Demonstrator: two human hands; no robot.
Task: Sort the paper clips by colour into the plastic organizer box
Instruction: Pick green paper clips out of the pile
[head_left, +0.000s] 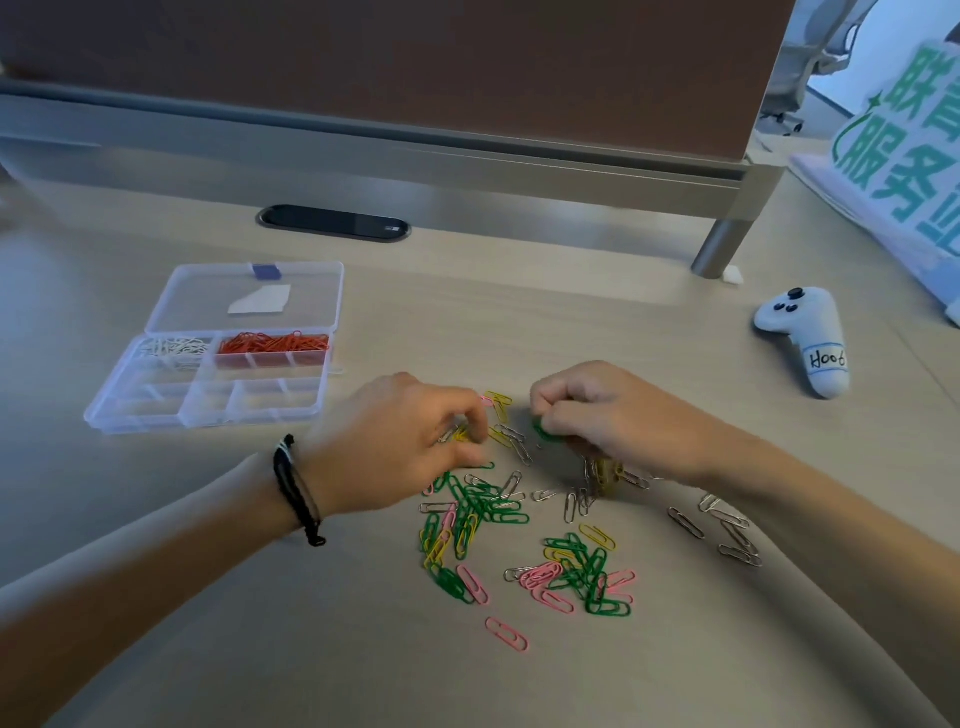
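A clear plastic organizer box (208, 413) lies open at the left, its lid (244, 296) folded back. White clips (174, 349) fill one far compartment and red clips (272, 343) the one beside it. Loose green, yellow, pink and silver clips (483, 512) are scattered on the desk in front of me, with silver ones (727, 525) off to the right. My left hand (400, 447) pinches among yellow clips (460, 434). My right hand (597, 415) grips green clips (545, 434) in curled fingers.
A white game controller (805, 338) with a handwritten label lies at the right. A black cable grommet (332, 223) sits in the desk behind the box. A partition with a metal leg (719, 249) closes the back, and a green-lettered sign (904, 156) leans at far right.
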